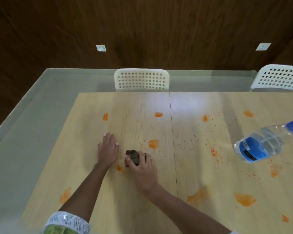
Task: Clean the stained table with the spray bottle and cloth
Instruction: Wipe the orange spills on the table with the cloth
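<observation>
Head view, from left to right: the left hand lies flat on the light wooden table, fingers straight, holding nothing. Just beside it the right hand grips a small bunched dark cloth, pressed on the table. A faint orange smear lies just left of the cloth, a stronger orange stain ahead and to the right, so the right hand is nearer. Well apart, at the right edge, the clear plastic spray bottle with blue label stands untouched.

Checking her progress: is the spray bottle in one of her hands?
No, the spray bottle stands alone at the table's right; the right hand grips the cloth.
</observation>
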